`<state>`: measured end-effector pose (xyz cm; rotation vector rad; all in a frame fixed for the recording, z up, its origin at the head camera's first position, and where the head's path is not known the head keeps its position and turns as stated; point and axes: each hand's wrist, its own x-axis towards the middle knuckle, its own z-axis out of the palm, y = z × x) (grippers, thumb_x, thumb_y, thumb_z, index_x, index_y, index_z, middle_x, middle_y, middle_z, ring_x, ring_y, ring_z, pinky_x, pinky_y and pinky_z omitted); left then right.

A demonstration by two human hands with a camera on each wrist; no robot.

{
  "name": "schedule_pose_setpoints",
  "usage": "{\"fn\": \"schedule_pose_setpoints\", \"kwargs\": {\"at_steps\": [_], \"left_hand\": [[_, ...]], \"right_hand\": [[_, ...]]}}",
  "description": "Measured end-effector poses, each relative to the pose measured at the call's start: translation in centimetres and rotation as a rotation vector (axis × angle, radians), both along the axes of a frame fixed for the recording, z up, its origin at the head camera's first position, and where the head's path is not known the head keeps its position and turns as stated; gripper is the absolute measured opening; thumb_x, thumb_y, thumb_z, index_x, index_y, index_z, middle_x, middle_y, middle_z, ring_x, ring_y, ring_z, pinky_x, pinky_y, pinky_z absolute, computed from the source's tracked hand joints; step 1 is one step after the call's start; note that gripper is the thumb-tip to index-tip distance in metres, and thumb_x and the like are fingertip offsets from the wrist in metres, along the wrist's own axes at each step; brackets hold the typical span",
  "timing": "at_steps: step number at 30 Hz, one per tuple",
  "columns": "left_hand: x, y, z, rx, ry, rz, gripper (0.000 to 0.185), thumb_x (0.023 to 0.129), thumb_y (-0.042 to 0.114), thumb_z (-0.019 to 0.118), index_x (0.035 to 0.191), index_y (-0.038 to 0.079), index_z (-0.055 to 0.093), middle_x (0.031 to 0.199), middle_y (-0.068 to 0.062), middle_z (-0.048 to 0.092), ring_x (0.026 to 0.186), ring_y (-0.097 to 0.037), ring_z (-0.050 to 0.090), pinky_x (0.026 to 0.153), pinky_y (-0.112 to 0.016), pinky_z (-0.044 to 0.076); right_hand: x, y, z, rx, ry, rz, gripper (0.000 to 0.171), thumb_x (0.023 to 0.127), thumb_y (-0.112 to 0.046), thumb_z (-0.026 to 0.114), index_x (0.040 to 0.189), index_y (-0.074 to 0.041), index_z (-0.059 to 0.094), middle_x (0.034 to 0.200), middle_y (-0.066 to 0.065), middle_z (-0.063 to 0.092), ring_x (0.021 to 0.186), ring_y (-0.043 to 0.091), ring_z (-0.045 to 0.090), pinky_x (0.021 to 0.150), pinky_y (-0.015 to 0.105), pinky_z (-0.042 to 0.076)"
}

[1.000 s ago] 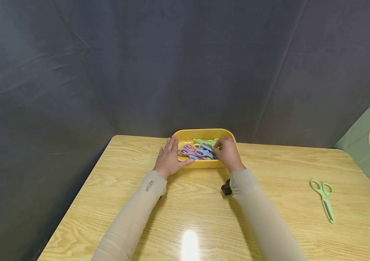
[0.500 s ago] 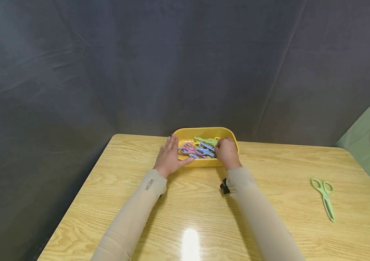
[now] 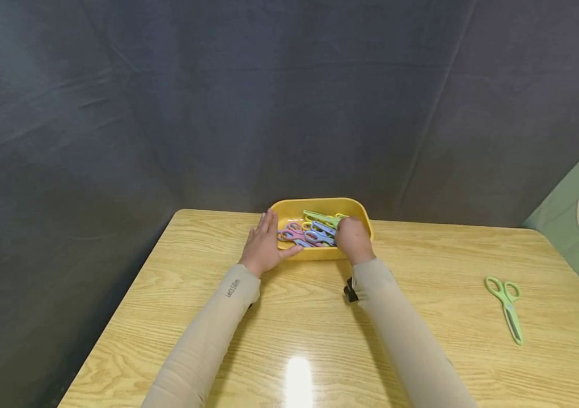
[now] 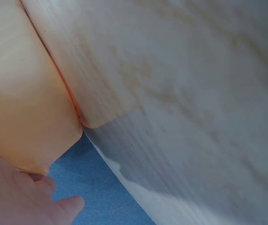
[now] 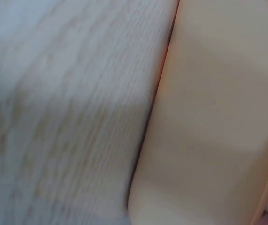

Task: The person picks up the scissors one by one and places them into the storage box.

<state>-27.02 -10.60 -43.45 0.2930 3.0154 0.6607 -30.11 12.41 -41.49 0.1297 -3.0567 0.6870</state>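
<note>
A yellow bin (image 3: 320, 254) holds several pairs of scissors, among them pink scissors (image 3: 293, 233), blue scissors (image 3: 320, 235) and green scissors (image 3: 322, 218). My left hand (image 3: 262, 243) rests against the bin's left end, fingers extended along the rim and thumb across its front; part of that hand (image 4: 21, 201) shows at the bin's corner in the left wrist view. My right hand (image 3: 354, 238) reaches into the bin's right end, beside the blue and green scissors. Its fingertips are hidden behind the hand. The right wrist view mostly shows the bin's outer wall (image 5: 209, 103).
Another pair of green scissors (image 3: 506, 309) lies on the wooden table (image 3: 422, 260) at the right. A dark curtain (image 3: 289, 102) hangs just behind the table's back edge.
My right hand has moved slightly inside the bin, and its fingers have gone out of sight. The green scissors' tip in the bin has shifted slightly toward the back. My left hand stays at the rim.
</note>
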Motion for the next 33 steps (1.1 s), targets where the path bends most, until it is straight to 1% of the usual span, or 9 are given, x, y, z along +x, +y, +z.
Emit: {"fn": "schedule_pose_setpoints", "kwargs": {"at_steps": [2, 5, 7, 14, 17, 21, 24, 27, 33], "left_hand": [[0.04, -0.02, 0.02, 0.001, -0.007, -0.002, 0.117, 0.087, 0.074, 0.06, 0.162, 0.002, 0.007, 0.17, -0.012, -0.001, 0.156, -0.025, -0.001, 0.123, -0.055, 0.012], [0.05, -0.05, 0.05, 0.003, -0.013, -0.003, 0.118, 0.087, 0.075, 0.06, 0.162, 0.002, 0.006, 0.17, -0.012, -0.002, 0.156, -0.024, -0.002, 0.123, -0.054, 0.01], [0.01, -0.06, 0.05, -0.004, -0.022, -0.001, 0.118, 0.087, 0.076, 0.058, 0.162, 0.004, 0.004, 0.171, -0.011, -0.003, 0.156, -0.023, -0.003, 0.123, -0.053, 0.009], [0.06, -0.16, 0.02, -0.006, -0.014, -0.004, 0.118, 0.087, 0.076, 0.059, 0.162, 0.002, 0.005, 0.17, -0.012, -0.002, 0.156, -0.025, -0.002, 0.123, -0.055, 0.01], [0.1, -0.19, 0.07, -0.007, -0.019, -0.003, 0.118, 0.087, 0.076, 0.058, 0.162, 0.003, 0.004, 0.17, -0.012, -0.003, 0.156, -0.025, -0.003, 0.123, -0.054, 0.009], [0.36, -0.15, 0.3, -0.001, -0.015, -0.002, 0.118, 0.087, 0.075, 0.059, 0.162, 0.002, 0.005, 0.17, -0.013, -0.001, 0.156, -0.024, -0.003, 0.123, -0.054, 0.01], [0.41, -0.16, 0.33, -0.009, -0.013, -0.002, 0.118, 0.087, 0.075, 0.059, 0.162, 0.002, 0.005, 0.17, -0.013, 0.0, 0.156, -0.025, -0.002, 0.123, -0.054, 0.011], [0.24, -0.2, 0.2, -0.021, -0.014, -0.005, 0.118, 0.087, 0.076, 0.058, 0.162, 0.002, 0.004, 0.17, -0.013, 0.0, 0.156, -0.024, -0.003, 0.123, -0.054, 0.011], [0.29, -0.32, 0.18, -0.027, -0.006, -0.004, 0.119, 0.087, 0.076, 0.058, 0.162, 0.002, 0.004, 0.17, -0.013, 0.001, 0.156, -0.025, -0.002, 0.123, -0.054, 0.011]], "right_hand": [[0.01, 0.01, -0.03, 0.004, -0.007, 0.005, 0.025, 0.093, 0.003, 0.05, 0.07, -0.002, 0.061, 0.078, 0.012, 0.052, 0.072, 0.024, 0.047, 0.066, 0.038, 0.044], [-0.03, 0.0, -0.17, 0.007, 0.004, 0.012, 0.029, 0.092, 0.003, 0.05, 0.065, -0.006, 0.055, 0.074, 0.01, 0.048, 0.069, 0.022, 0.044, 0.063, 0.036, 0.041], [-0.02, 0.0, -0.21, 0.008, 0.01, 0.014, 0.029, 0.092, 0.003, 0.049, 0.065, -0.006, 0.054, 0.074, 0.009, 0.047, 0.068, 0.023, 0.043, 0.061, 0.036, 0.04], [-0.01, -0.14, -0.2, 0.007, 0.001, 0.006, 0.026, 0.092, 0.002, 0.05, 0.069, -0.004, 0.058, 0.074, 0.01, 0.047, 0.069, 0.023, 0.043, 0.061, 0.035, 0.037], [0.05, -0.21, -0.13, 0.002, -0.002, 0.002, 0.026, 0.093, 0.002, 0.051, 0.069, -0.005, 0.056, 0.073, 0.008, 0.044, 0.068, 0.022, 0.042, 0.06, 0.034, 0.035], [0.16, -0.27, -0.08, -0.01, -0.003, 0.003, 0.031, 0.094, 0.003, 0.05, 0.065, -0.008, 0.05, 0.07, 0.006, 0.038, 0.064, 0.02, 0.037, 0.057, 0.032, 0.032], [0.28, -0.39, -0.07, -0.016, -0.006, -0.008, 0.028, 0.094, 0.002, 0.051, 0.067, -0.006, 0.053, 0.072, 0.007, 0.041, 0.065, 0.02, 0.038, 0.057, 0.032, 0.033], [0.41, -0.49, -0.05, -0.011, -0.003, -0.019, 0.022, 0.095, 0.002, 0.052, 0.075, -0.003, 0.06, 0.078, 0.011, 0.048, 0.07, 0.022, 0.043, 0.06, 0.033, 0.036], [0.64, -0.59, -0.21, -0.019, 0.034, -0.016, 0.018, 0.096, 0.0, 0.052, 0.084, 0.001, 0.065, 0.083, 0.014, 0.054, 0.074, 0.024, 0.048, 0.063, 0.036, 0.041]]}}
